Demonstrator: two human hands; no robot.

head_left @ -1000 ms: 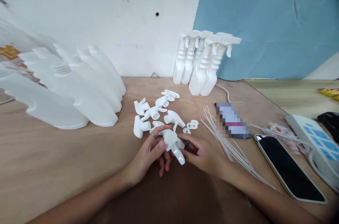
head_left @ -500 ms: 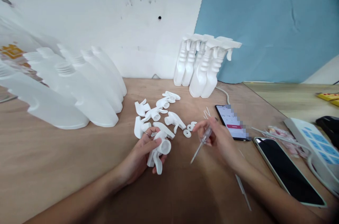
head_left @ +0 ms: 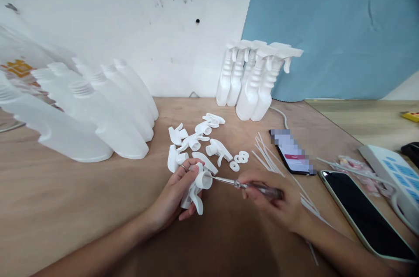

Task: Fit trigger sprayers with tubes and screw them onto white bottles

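Observation:
A white trigger spray head (head_left: 197,196) is held in my left hand (head_left: 175,192), its round opening turned right. My right hand (head_left: 273,200) grips a screwdriver (head_left: 262,189) with a see-through handle; its tip is at the edge of that opening. How deep the tip sits cannot be told. Just beyond my left hand lie several loose spray heads (head_left: 219,149). Several white washers (head_left: 234,166) rest right of them, and thin white tubes (head_left: 266,157) lie behind and under my right hand.
Several bottles without heads (head_left: 121,124) stand at the left. Bottles with spray heads (head_left: 248,98) stand at the back by the wall. On the right are a lit phone (head_left: 294,157), a dark phone (head_left: 363,211), a power strip (head_left: 389,167) and a cable.
My right hand has turned the screwdriver from pointing down to pointing left, bringing its tip to the spray head's opening. My left hand still holds the spray head.

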